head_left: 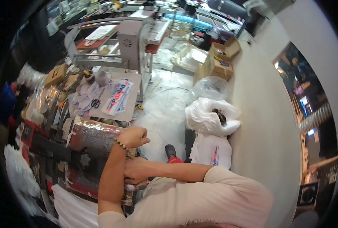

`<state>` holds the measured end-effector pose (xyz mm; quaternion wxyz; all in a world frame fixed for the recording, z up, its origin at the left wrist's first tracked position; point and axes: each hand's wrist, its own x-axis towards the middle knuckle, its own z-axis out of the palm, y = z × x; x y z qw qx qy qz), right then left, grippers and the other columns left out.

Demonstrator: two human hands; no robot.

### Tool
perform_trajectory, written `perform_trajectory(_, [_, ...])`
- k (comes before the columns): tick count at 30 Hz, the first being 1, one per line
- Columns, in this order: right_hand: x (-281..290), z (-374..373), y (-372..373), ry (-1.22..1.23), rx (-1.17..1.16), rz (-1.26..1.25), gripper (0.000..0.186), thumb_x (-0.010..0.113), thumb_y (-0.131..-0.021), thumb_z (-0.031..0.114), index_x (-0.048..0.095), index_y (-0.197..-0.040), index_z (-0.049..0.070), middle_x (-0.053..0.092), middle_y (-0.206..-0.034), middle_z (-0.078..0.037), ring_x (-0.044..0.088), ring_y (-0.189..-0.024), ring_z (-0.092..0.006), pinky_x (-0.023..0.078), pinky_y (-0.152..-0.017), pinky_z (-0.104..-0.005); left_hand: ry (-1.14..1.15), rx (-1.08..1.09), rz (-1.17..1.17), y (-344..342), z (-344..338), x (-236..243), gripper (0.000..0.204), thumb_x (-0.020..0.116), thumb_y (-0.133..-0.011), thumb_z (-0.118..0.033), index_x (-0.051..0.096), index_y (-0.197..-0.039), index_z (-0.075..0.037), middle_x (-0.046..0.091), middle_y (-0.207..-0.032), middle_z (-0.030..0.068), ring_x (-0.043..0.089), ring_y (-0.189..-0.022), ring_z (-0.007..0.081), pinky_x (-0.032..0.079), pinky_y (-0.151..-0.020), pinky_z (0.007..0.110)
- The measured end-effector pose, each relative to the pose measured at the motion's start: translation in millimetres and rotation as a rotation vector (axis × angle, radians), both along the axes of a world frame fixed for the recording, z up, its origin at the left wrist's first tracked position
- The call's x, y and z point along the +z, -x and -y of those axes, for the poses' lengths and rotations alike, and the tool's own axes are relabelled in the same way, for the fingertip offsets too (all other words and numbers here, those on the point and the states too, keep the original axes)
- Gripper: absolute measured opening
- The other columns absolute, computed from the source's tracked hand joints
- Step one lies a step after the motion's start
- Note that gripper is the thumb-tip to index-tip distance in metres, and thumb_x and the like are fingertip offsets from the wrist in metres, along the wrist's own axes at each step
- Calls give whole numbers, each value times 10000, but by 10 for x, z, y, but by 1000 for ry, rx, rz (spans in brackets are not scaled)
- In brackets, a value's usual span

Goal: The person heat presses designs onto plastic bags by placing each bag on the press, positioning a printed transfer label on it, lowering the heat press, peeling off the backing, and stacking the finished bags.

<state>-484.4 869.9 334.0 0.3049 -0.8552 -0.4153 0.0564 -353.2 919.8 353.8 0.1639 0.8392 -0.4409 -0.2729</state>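
Note:
My left hand (135, 137) is curled into a loose fist above the near edge of a reddish panel (94, 135) covered with shiny, wrinkled tape. A beaded bracelet (122, 146) circles that wrist. I see nothing in the fist. Crossing from the right, my right hand (136, 170) lies close against the left forearm. Its fingertips are partly hidden by that forearm, so its grip cannot be made out. Just below it shows a small pale knob-like thing (130, 187). A second dark red panel (86, 176) with a dark metal arm lies under my left forearm.
Ahead stands a board (136, 85) with scissors (95, 103), cloth and a printed white bag (117, 97). Beyond is a grey machine (131, 41). White bags (210, 117) and stacked printed sheets (218, 150) sit at right, near cardboard boxes (219, 67). Clear plastic (163, 114) covers the floor.

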Motion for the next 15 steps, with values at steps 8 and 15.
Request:
perform_trajectory(8, [-257, 1, -90, -49, 127, 29, 285, 627, -892, 297, 669, -1076, 83, 705, -1004, -141, 673, -948, -359, 536, -819, -499, -59, 107, 83, -27, -85, -8, 356, 719, -878, -354, 726, -992, -17, 733, -945, 213, 697, -964, 401, 541, -865, 497])
perform_trajectory(15, [-281, -4, -133, -145, 207, 61, 256, 637, -883, 293, 670, -982, 60, 705, -864, -173, 683, -806, -387, 549, -740, -502, -33, 195, 141, -70, -190, -137, 323, 749, -854, -323, 698, -891, -6, 720, -872, 214, 700, -895, 405, 535, -801, 497])
